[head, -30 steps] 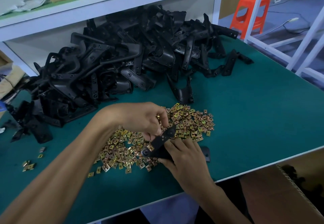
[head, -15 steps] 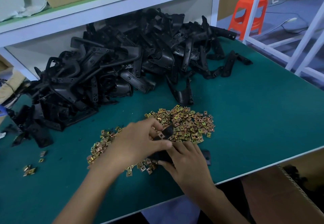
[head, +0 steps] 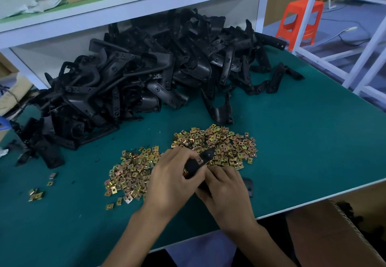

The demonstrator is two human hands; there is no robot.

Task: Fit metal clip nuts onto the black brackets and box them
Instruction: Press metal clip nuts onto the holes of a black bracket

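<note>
- Left hand [head: 173, 181] and right hand [head: 226, 191], fingers curled, both grip a black bracket [head: 201, 161] above the clip nuts [head: 227, 143].
- Cardboard box [head: 321, 237], lower right: dark parts inside, unclear.

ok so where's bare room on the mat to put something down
Widest bare mat lies right of the nuts, out to the right edge. Another bare patch is near left, in front of the stray nuts. Crowded: the bracket pile fills the back left; the middle holds nuts and the left hand and right hand gripping a bracket.
</note>
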